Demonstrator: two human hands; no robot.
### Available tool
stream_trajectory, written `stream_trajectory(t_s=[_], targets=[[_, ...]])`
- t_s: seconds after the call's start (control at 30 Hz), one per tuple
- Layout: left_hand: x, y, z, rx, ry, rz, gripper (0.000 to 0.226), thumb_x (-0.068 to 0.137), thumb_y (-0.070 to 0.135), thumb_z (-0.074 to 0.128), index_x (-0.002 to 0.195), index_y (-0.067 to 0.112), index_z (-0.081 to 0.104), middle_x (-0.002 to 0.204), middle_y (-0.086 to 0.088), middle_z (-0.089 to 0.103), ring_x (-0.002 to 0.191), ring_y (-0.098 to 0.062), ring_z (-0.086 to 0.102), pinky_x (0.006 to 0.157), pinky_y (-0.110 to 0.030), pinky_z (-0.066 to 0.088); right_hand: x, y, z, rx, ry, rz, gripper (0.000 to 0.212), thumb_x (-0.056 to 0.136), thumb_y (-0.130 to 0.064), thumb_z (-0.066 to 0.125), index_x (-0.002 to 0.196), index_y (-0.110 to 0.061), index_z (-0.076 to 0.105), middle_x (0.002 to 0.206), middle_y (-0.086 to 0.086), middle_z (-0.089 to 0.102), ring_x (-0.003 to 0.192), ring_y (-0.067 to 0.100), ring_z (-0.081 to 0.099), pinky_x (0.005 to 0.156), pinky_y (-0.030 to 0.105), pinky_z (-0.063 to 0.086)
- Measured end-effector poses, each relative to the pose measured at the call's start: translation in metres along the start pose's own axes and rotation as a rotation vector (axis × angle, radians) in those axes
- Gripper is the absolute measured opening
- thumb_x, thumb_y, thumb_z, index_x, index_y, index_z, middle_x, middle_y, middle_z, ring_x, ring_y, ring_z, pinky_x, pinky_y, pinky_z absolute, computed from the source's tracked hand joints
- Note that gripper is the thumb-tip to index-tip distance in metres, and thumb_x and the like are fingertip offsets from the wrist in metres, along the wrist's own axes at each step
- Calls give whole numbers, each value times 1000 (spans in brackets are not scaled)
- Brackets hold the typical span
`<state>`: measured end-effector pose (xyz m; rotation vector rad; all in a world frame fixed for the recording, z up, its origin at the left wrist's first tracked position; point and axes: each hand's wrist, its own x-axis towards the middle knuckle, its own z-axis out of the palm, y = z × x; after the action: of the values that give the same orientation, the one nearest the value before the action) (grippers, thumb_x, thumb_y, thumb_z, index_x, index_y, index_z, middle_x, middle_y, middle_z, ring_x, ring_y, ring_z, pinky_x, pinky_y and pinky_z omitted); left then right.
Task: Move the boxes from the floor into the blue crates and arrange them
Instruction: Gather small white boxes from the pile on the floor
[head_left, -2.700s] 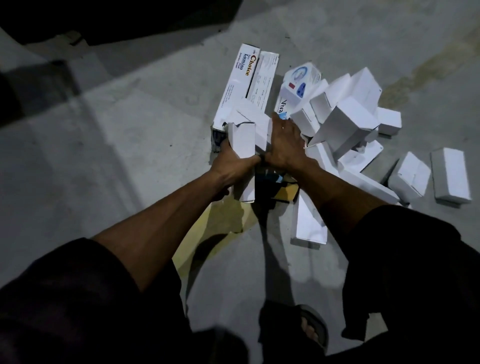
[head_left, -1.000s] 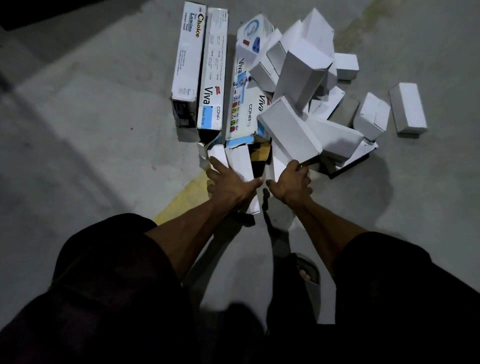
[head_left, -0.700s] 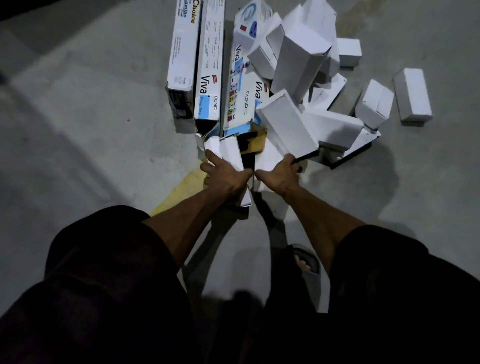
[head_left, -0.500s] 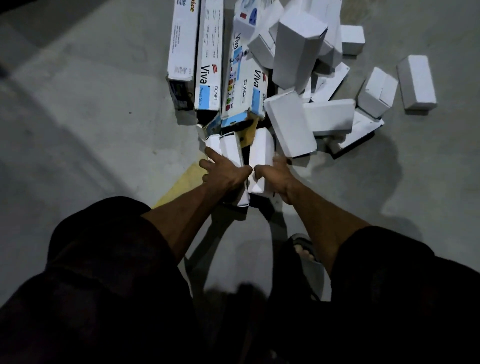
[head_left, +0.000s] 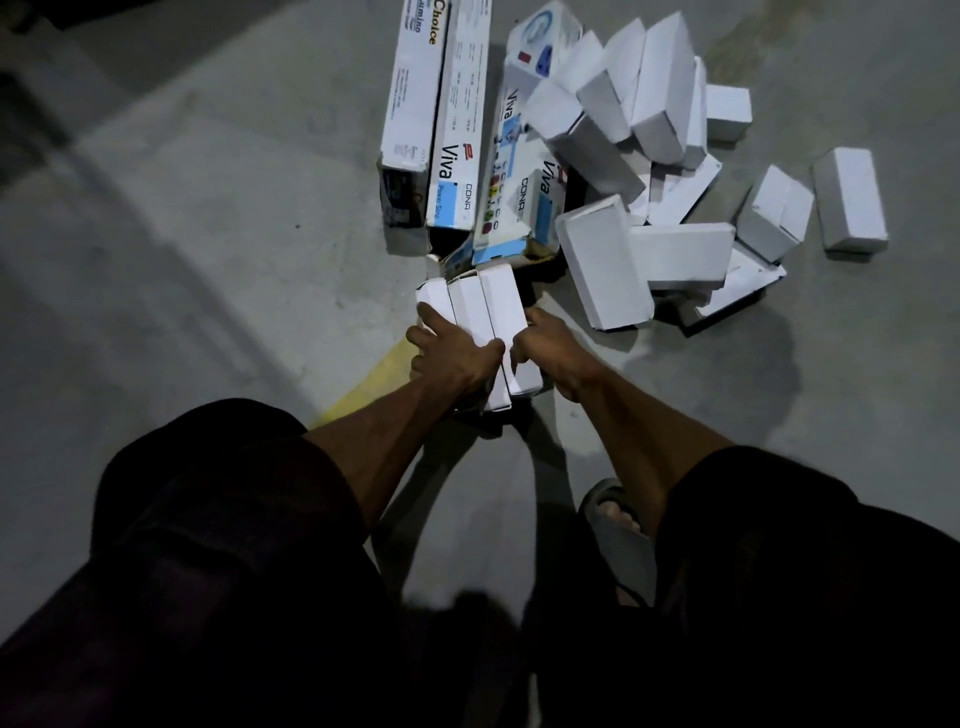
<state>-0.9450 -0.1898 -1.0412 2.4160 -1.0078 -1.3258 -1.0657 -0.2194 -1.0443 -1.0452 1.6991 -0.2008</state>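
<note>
We press three narrow white boxes (head_left: 480, 306) together side by side, holding them as one bundle low over the grey floor (head_left: 208, 234). Our left hand (head_left: 453, 353) wraps the bundle's left side, fingers curled over the outermost box, thumb lying across the top. Our right hand (head_left: 545, 345) clamps the right side, its fingers curled round the edge of the rightmost box. Whether the bundle's underside touches the floor we cannot tell.

Just beyond the bundle lie long printed cartons: a Choice carton (head_left: 410, 93), a Viva carton (head_left: 460, 130) touching it on the right, and another Viva carton (head_left: 514, 176) angled beside that. To the right sits a loose heap of plain white boxes (head_left: 639, 130), some leaning on each other, with one white box (head_left: 852, 200) lying apart at the far right. A yellow floor line (head_left: 371, 382) runs under our left forearm. A grey sandal (head_left: 615, 530) shows below our right arm.
</note>
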Motion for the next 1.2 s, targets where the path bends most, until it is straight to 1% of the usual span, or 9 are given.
stream_trajectory(t_s=[0.1,0.17,0.23,0.43,0.57,0.83,0.97,1.07,1.2], targets=[[4,-1,-1,-23,6,37,118,81,49,76,156,15,-7,152,-20,18,133,-45,37,115,-53,31,2,0,-3,-59,128,-73,45,81,-3,52,125,-9,63,124,12,65,112,32,61,98,45,51],[6,-2,-1,-24,13,63,116,82,49,76,156,13,-7,151,-20,18,133,-46,37,115,-54,30,1,2,-7,-153,353,-151,28,90,-10,52,112,-6,68,117,14,68,111,30,62,95,35,49],[9,-4,-1,-39,18,83,112,85,46,74,156,12,-5,149,-20,20,132,-46,37,115,-54,29,-1,4,-13,-238,551,-214,20,89,-14,55,104,-7,67,112,15,66,109,31,60,93,37,47],[16,-1,1,-58,14,80,105,90,40,70,156,11,-5,151,-20,18,134,-46,36,116,-54,27,4,6,-32,-403,875,-120,40,80,-24,71,114,-18,50,126,13,45,119,33,45,91,49,48],[17,2,4,-47,34,80,104,91,41,69,156,10,-7,152,-20,17,134,-45,35,115,-53,28,16,7,-46,-381,821,-36,64,77,-23,74,130,-19,38,136,14,35,125,36,37,95,54,44],[18,9,11,-58,55,89,104,91,40,69,156,10,-6,153,-19,17,136,-44,34,115,-52,27,22,5,-52,-357,812,5,80,77,-34,75,142,-19,31,137,17,35,127,38,35,95,54,41],[17,10,11,-67,64,86,103,91,40,69,157,11,-5,153,-18,18,136,-43,34,114,-52,28,26,9,-61,-399,752,18,70,74,-42,75,129,-18,40,133,16,36,125,39,36,96,53,39],[17,9,10,-74,60,106,103,92,40,69,157,11,-6,153,-18,18,135,-45,33,114,-53,27,24,14,-60,-329,624,-111,63,77,-39,75,122,-11,40,128,14,46,119,37,49,93,48,47],[14,7,10,-68,61,111,103,91,41,68,157,11,-5,153,-18,18,136,-45,32,114,-54,27,7,22,-38,-221,490,-157,72,86,-40,69,137,-10,29,130,17,54,114,36,58,91,49,53]])
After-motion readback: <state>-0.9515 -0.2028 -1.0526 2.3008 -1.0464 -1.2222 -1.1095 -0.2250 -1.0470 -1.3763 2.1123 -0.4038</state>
